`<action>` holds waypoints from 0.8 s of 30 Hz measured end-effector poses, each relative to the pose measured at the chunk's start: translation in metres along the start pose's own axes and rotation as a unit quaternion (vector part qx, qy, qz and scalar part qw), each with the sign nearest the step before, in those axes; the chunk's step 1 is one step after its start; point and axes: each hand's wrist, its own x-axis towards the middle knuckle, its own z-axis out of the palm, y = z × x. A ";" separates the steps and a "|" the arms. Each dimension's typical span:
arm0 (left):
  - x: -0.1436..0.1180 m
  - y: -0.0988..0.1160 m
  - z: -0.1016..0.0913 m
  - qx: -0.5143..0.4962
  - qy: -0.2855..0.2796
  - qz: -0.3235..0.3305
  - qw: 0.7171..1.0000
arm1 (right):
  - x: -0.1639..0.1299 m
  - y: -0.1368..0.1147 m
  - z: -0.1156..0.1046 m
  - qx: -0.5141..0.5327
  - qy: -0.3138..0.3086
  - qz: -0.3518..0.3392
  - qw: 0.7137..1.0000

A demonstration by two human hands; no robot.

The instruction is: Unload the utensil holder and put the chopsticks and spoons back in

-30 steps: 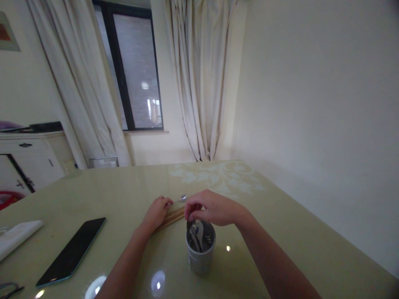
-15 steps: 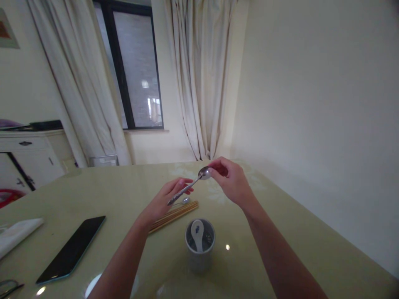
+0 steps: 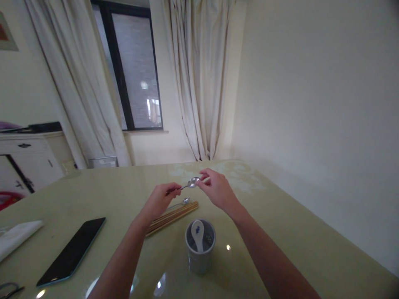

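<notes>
Glossy table [image 3: 296, 232]: phone [image 3: 72, 251], chopsticks [image 3: 171, 216], holder [image 3: 200, 246].

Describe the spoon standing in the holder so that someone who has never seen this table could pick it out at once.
On the pale green table, near its front edge, stands a grey cylindrical holder. The white ceramic spoon stands inside it. Unlike the metal spoon held in both hands, it is white with a blue mark on its bowl.

The metal spoon's handle [image 3: 182, 187] is partly hidden inside the left hand [image 3: 160, 199].
</notes>
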 end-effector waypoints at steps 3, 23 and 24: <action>-0.001 -0.029 0.007 0.129 0.030 -0.056 0.990 | -0.009 -0.007 -0.009 -0.079 -0.100 -0.005 0.992; -0.014 -0.085 0.030 0.167 -0.022 -0.122 0.978 | -0.021 -0.013 -0.008 -0.161 -0.341 -0.110 0.920; -0.014 -0.085 0.031 0.163 -0.021 -0.120 0.979 | -0.021 -0.013 -0.010 -0.154 -0.337 -0.110 0.922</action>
